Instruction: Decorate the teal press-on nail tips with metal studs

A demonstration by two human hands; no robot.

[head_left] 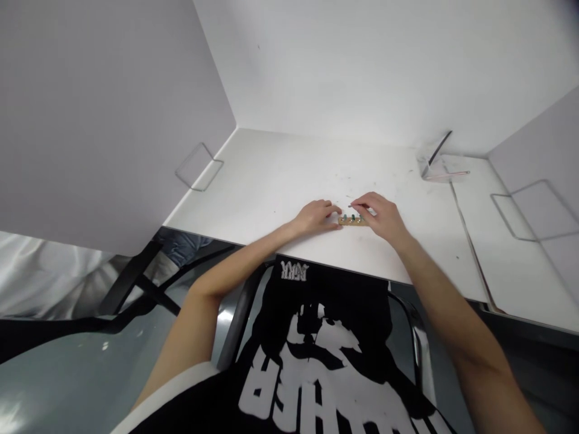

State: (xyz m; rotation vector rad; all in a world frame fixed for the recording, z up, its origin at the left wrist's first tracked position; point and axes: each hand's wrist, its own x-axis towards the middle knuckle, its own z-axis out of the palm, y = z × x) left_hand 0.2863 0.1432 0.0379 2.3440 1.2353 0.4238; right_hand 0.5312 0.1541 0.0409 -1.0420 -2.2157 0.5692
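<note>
A narrow tan strip [350, 222], wood-like in colour, lies on the white table with several small dark green and silvery pieces [353, 217] standing in a row on it. At the strip's left end, my left hand [318, 217] steadies it between thumb and index finger. My right hand [380, 215] is over the right end and hides part of it. Pinched in its fingertips is a small dark, thin piece [350, 206], just above and behind the row. That piece is too small to name.
On the back right of the white table [266, 175] stands a clear holder [425, 166] with a black stick and a pinkish thin rod. Tiny scraps lie behind my hands. Wire racks [199, 169] are fixed at both side panels. A seam runs down the table's right part.
</note>
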